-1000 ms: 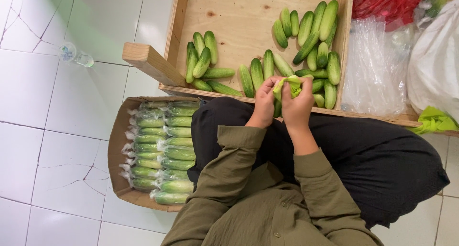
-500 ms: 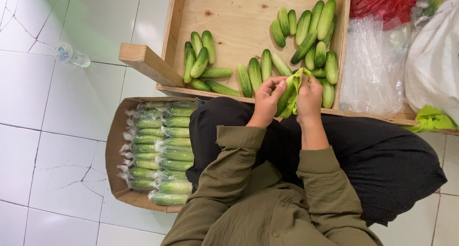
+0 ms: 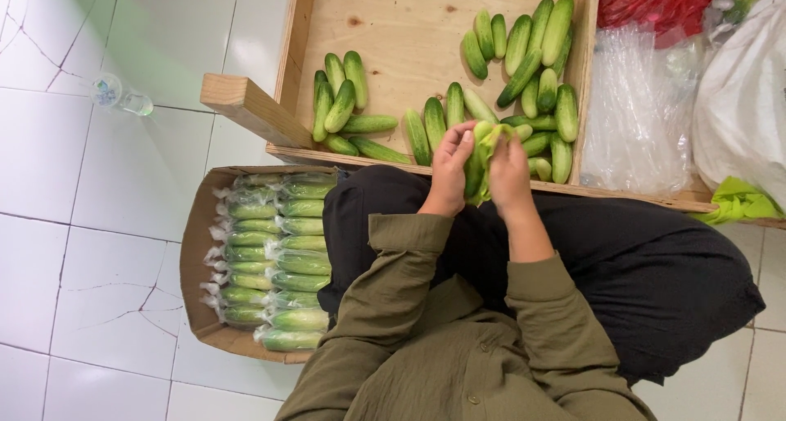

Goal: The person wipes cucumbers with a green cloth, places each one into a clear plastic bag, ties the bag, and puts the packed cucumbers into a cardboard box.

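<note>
My left hand [image 3: 449, 171] and my right hand [image 3: 509, 174] meet over my lap at the near edge of a wooden crate [image 3: 409, 36]. Together they grip a small bundle of cucumbers [image 3: 477, 163] with a thin clear plastic bag around it, held nearly upright. Loose cucumbers lie in the crate, one group on the left [image 3: 340, 106] and another on the right [image 3: 532, 53]. At my left knee, a cardboard box [image 3: 195, 249] holds several rows of bagged cucumbers [image 3: 278, 257].
A pile of clear plastic bags [image 3: 639, 110] lies right of the crate, with a red bag [image 3: 655, 4] behind it and a white sack [image 3: 745, 102] further right. A green cloth [image 3: 737, 202] lies by my knee. A small clear bottle [image 3: 119, 98] rests on the white floor tiles.
The cucumber bundle has turned from lying across my hands to standing nearly upright. Both hands have shifted a little to the right and closed in around it.
</note>
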